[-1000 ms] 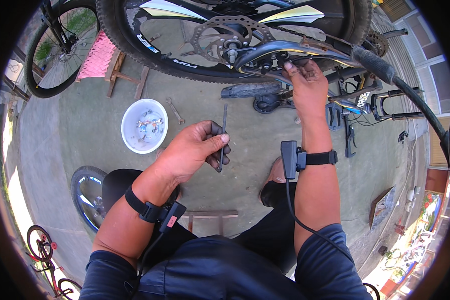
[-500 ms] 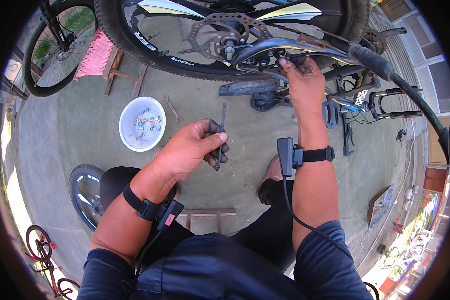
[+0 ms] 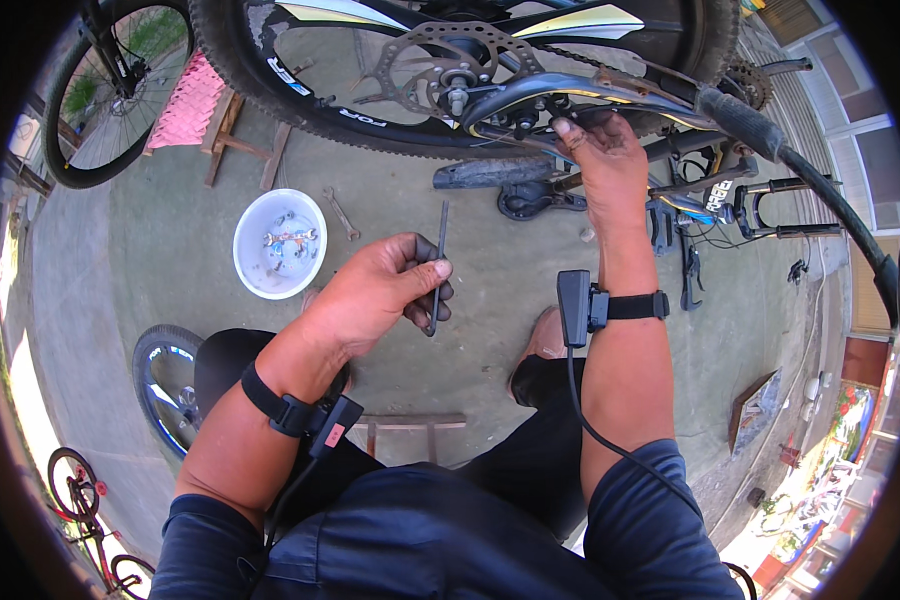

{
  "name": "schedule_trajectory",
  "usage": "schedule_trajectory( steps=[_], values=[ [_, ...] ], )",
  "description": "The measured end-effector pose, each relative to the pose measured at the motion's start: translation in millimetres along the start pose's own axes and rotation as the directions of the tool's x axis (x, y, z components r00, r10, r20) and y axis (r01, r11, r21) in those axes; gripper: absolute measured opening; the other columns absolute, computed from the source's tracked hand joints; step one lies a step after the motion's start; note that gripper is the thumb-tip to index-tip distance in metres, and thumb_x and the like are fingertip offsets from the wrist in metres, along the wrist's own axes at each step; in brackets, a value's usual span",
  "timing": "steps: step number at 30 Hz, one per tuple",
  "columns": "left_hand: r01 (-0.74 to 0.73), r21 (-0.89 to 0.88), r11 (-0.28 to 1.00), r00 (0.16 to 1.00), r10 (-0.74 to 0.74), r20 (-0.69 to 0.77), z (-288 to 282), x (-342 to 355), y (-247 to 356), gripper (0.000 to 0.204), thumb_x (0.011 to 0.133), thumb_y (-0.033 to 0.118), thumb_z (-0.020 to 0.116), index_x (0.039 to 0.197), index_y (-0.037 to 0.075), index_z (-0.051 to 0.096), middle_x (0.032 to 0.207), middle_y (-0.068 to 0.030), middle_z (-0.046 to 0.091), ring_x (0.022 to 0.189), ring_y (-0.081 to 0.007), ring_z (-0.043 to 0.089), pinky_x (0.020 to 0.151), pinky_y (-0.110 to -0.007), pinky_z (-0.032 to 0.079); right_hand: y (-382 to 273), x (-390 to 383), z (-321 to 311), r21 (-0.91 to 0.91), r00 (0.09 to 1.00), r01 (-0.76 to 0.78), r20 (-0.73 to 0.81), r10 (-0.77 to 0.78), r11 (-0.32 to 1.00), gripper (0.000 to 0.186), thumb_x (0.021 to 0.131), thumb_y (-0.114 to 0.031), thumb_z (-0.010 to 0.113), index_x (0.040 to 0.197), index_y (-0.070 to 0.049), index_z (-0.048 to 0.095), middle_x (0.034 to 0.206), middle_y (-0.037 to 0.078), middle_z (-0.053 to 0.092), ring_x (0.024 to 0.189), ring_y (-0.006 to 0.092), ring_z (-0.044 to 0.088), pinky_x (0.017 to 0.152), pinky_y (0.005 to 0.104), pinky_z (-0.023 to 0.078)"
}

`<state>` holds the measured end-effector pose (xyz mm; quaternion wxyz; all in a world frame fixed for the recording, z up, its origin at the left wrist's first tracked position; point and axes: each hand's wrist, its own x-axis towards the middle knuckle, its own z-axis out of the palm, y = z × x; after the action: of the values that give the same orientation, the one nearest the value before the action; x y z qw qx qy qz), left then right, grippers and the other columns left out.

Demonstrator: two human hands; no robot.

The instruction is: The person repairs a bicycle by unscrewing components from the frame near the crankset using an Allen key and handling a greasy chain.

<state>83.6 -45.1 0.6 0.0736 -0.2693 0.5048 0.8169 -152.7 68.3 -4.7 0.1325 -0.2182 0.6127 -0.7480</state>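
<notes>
My left hand (image 3: 400,285) is closed round a long black hex key (image 3: 442,225), held upright in mid-air. My right hand (image 3: 605,160) reaches up to the bicycle's rear dropout (image 3: 535,110), its thumb and fingers bent in a pinch among small fittings; what they grip is hidden. Just left of that hand are the rear wheel's perforated brake disc (image 3: 415,50) and axle nut (image 3: 457,98). The wheel's black tyre (image 3: 270,115) and the grey frame tube (image 3: 660,90) stretch across the top.
A white tub (image 3: 252,255) of small parts and spanners sits left, beside a loose spanner (image 3: 342,215). A pink-topped wooden stool (image 3: 175,110), another bicycle's wheel (image 3: 65,155) and a loose wheel (image 3: 155,390) are left. A dismantled bicycle fork (image 3: 785,230) lies right; a wooden stool (image 3: 415,420) is between my legs.
The whole view has shifted slightly, with the scene sitting a little higher and further left. My hands hold much the same poses, the left still round the hex key.
</notes>
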Motion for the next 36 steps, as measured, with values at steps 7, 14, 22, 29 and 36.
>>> schedule_trajectory(
  steps=[7,14,22,29,36],
  values=[
    [0.007,0.020,1.000,1.000,-0.007,0.007,3,-2,4,0.017,0.094,0.018,0.056,0.093,0.001,0.054,0.080,-0.0063,0.061,0.066,-0.0135,0.061,0.056,-0.025,0.048,8,5,-4,-0.118,0.998,0.047,-0.033,-0.051,0.992,0.012,0.082,0.003,0.067,0.090,0.005,0.059,0.083,0.005,0.063,0.075,0.0073,0.058,0.067,0.0190,0.046],
    [-0.001,0.021,1.000,1.000,0.001,0.005,3,0,3,0.018,0.093,0.019,0.057,0.093,0.001,0.054,0.080,-0.0062,0.061,0.066,-0.0137,0.062,0.056,-0.024,0.048,8,5,-6,-0.086,0.999,0.052,-0.002,-0.052,0.995,0.011,0.083,0.003,0.064,0.093,0.006,0.061,0.085,0.005,0.064,0.075,0.0080,0.058,0.069,0.0216,0.048],
    [-0.001,0.012,1.000,1.000,0.001,0.011,4,-1,4,0.019,0.093,0.019,0.057,0.093,0.001,0.053,0.081,-0.0061,0.060,0.066,-0.0126,0.061,0.055,-0.025,0.048,-1,6,-12,-0.124,0.999,-0.017,0.046,0.023,0.992,0.012,0.083,0.000,0.068,0.091,0.005,0.062,0.085,0.005,0.065,0.075,0.0079,0.058,0.070,0.0207,0.048],
    [0.010,0.022,1.000,1.000,-0.010,0.008,4,-2,4,0.019,0.093,0.019,0.057,0.093,0.000,0.053,0.081,-0.0064,0.060,0.066,-0.0127,0.060,0.055,-0.025,0.048,7,7,-7,-0.224,0.998,0.055,0.006,-0.055,0.973,0.010,0.082,0.000,0.068,0.086,0.005,0.060,0.080,0.004,0.063,0.072,0.0061,0.056,0.066,0.0196,0.045],
    [0.006,0.014,1.000,1.000,-0.006,0.009,4,-1,4,0.020,0.093,0.019,0.058,0.093,0.000,0.053,0.081,-0.0065,0.061,0.065,-0.0128,0.061,0.054,-0.025,0.047,5,7,-11,-0.156,0.998,0.049,0.054,-0.041,0.987,0.010,0.085,-0.002,0.066,0.091,0.004,0.062,0.082,0.004,0.064,0.072,0.0080,0.059,0.069,0.0215,0.049]
  ],
)
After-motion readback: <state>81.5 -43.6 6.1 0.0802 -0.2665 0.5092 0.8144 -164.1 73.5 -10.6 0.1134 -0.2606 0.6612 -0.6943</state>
